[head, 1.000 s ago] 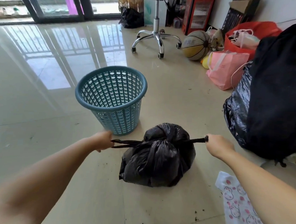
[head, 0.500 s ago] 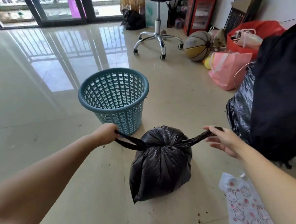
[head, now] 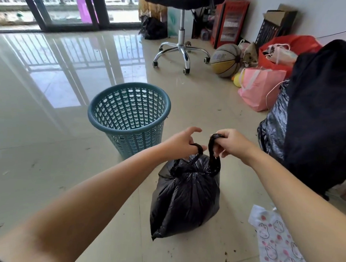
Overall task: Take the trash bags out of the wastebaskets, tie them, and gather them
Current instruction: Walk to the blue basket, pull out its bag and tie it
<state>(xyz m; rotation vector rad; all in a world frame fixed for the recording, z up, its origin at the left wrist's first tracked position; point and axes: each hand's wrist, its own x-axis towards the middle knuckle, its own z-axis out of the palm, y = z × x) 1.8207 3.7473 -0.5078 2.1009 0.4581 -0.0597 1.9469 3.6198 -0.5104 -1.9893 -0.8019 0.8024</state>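
Observation:
A full black trash bag stands on the tiled floor in front of me, its neck knotted once. Two twisted tails rise from the knot. My left hand pinches the left tail just above the bag. My right hand grips the right tail, which loops over its fingers. The hands are close together above the knot. A teal perforated wastebasket stands empty, without a bag, just behind and to the left of the trash bag.
A large black bag pile fills the right side. A pink bag, red bag, basketball and swivel chair base sit behind. A printed plastic bag lies at lower right. Another black bag rests by the window.
My hands, pulled wide apart on the taut tails a second ago, have come together above the knot. The bag now stands more upright.

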